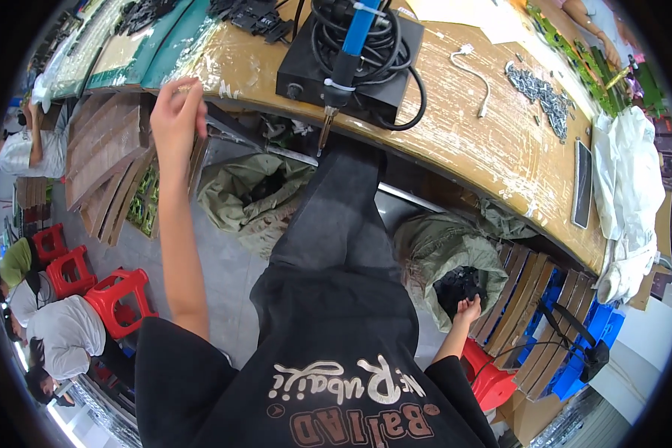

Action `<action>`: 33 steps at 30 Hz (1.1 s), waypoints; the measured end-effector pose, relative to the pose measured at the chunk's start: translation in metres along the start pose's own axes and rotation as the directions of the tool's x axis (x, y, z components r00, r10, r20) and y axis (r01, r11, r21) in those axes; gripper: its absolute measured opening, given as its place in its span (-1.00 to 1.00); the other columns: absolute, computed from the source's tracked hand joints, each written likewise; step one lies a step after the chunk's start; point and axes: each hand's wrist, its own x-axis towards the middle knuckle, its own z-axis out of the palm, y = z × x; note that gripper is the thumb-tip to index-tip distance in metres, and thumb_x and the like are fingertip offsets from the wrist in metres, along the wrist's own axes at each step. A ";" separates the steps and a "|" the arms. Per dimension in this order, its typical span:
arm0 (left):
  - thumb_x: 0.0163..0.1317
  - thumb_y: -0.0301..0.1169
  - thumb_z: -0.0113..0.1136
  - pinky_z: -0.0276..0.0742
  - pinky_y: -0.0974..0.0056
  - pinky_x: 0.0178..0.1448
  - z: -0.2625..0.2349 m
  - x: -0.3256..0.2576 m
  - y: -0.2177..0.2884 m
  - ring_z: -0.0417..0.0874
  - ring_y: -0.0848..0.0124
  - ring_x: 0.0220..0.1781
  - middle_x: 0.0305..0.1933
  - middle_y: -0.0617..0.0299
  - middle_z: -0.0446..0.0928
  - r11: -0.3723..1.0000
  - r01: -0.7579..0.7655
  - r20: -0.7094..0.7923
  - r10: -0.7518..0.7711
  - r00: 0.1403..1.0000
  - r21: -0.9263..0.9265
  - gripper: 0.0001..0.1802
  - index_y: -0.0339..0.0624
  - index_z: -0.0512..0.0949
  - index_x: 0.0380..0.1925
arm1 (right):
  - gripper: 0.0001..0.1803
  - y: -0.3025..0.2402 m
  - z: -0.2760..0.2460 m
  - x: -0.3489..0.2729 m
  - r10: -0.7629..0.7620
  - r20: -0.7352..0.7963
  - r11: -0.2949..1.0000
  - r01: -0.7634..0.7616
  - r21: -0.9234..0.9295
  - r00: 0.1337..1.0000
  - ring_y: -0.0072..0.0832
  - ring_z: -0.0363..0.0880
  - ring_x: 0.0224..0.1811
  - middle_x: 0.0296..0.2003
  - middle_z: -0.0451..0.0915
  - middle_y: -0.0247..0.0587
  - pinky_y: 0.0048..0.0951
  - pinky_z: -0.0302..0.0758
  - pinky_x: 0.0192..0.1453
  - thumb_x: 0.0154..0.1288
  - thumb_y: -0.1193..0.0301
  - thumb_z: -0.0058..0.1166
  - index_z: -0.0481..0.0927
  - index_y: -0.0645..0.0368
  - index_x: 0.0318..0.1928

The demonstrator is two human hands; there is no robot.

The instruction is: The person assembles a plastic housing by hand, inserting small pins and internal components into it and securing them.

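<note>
My left hand (178, 119) is raised over the near edge of the workbench (455, 142), left of a black box. Its fingers are bent together, slightly blurred, and what they hold, if anything, is too small to make out. Low on the right, my right hand (467, 309) is at the mouth of a grey-green sack (425, 257). Small black parts (459, 287) fill that sack, right by my curled fingertips. I cannot make out what those fingers hold. A second sack (235, 190), with dark contents, stands left of my legs.
A soldering iron (343, 67) with a blue handle points down over the bench edge, before a black box (295, 78) topped with coiled cable. Small metal parts (545, 97) and a white cable (481, 78) lie on the right. Red stools (119, 302) and seated people are at left.
</note>
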 end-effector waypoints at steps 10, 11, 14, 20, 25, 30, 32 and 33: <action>-0.12 -0.50 0.04 0.06 0.19 0.24 0.048 0.106 0.023 0.29 0.23 0.14 0.03 0.25 0.37 0.217 -0.865 0.620 0.621 0.480 0.453 -0.34 0.10 0.23 0.11 | -0.59 -0.125 0.096 -0.075 -0.663 0.183 0.745 0.665 0.059 0.726 -0.57 0.44 -0.24 -0.25 0.47 -0.24 -0.58 0.41 -0.20 0.14 0.43 0.06 0.31 0.22 0.00; -0.13 -0.50 0.05 0.06 0.18 0.23 0.048 0.113 0.021 0.29 0.23 0.13 0.03 0.24 0.36 0.200 -0.869 0.657 0.584 0.477 0.453 -0.34 0.09 0.24 0.10 | -0.65 -0.153 0.114 -0.115 -0.767 0.203 0.637 0.761 0.122 0.609 -0.57 0.45 -0.24 -0.26 0.48 -0.23 -0.58 0.41 -0.18 0.15 0.49 0.02 0.35 0.24 -0.03; -0.13 -0.49 0.09 0.08 0.16 0.23 0.052 0.121 0.030 0.33 0.24 0.08 -0.04 0.24 0.37 0.129 -0.878 0.698 0.559 0.448 0.460 -0.39 0.04 0.29 0.05 | -0.73 -0.217 0.158 -0.198 -0.944 0.211 0.292 0.940 0.177 0.253 -0.57 0.44 -0.22 -0.25 0.48 -0.21 -0.60 0.39 -0.14 0.15 0.54 0.01 0.41 0.28 -0.10; -0.11 -0.44 0.16 0.13 0.16 0.19 0.046 0.118 0.060 0.36 0.23 -0.02 -0.15 0.22 0.38 -0.002 -0.835 0.709 0.528 0.467 0.551 -0.57 -0.11 0.36 -0.14 | -0.75 -0.283 0.258 -0.231 -0.760 0.638 0.178 0.984 0.019 0.125 -0.49 0.51 -0.38 -0.40 0.55 -0.16 -0.51 0.44 -0.28 0.05 0.44 0.11 0.50 0.26 -0.23; 0.02 -0.30 0.17 0.40 0.27 -0.20 0.030 0.106 0.060 0.51 0.15 -0.30 -0.38 0.10 0.48 0.330 -0.723 0.323 0.729 0.604 0.607 -0.68 -0.25 0.44 -0.26 | -0.81 -0.312 0.320 -0.209 -0.673 0.725 0.061 0.987 -0.148 0.150 -0.50 0.48 -0.49 -0.53 0.54 -0.20 -0.52 0.42 -0.35 -0.04 0.41 0.18 0.55 0.25 -0.40; 0.04 -0.34 0.23 0.38 0.46 -0.21 0.006 0.042 0.074 0.49 0.55 -0.31 -0.27 0.22 0.52 0.866 -0.496 -0.070 0.500 0.863 0.069 -0.66 -0.34 0.45 -0.25 | -0.84 -0.333 0.329 -0.206 -0.380 0.888 0.288 0.945 -0.154 0.260 -0.50 0.49 -0.54 -0.64 0.51 -0.22 -0.49 0.43 -0.39 -0.08 0.42 0.18 0.52 0.26 -0.52; 0.07 -0.45 0.18 0.42 0.50 -0.25 0.004 -0.003 0.082 0.51 0.56 -0.30 -0.28 0.24 0.51 0.913 -0.339 -0.137 0.314 0.939 -0.229 -0.75 -0.30 0.44 -0.25 | -0.82 -0.324 0.323 -0.217 -0.541 0.821 -0.071 0.962 -0.263 0.185 -0.55 0.50 -0.56 -0.62 0.52 -0.22 -0.52 0.43 -0.43 -0.05 0.40 0.15 0.50 0.27 -0.53; 0.08 -0.48 0.16 0.43 0.52 -0.27 0.003 -0.020 0.079 0.51 0.57 -0.30 -0.29 0.25 0.50 0.902 -0.240 -0.129 0.207 0.970 -0.359 -0.76 -0.28 0.44 -0.24 | -0.79 -0.316 0.320 -0.220 -0.598 0.797 -0.151 0.964 -0.219 0.087 -0.59 0.50 -0.57 -0.59 0.53 -0.20 -0.55 0.43 -0.43 -0.03 0.37 0.13 0.50 0.29 -0.50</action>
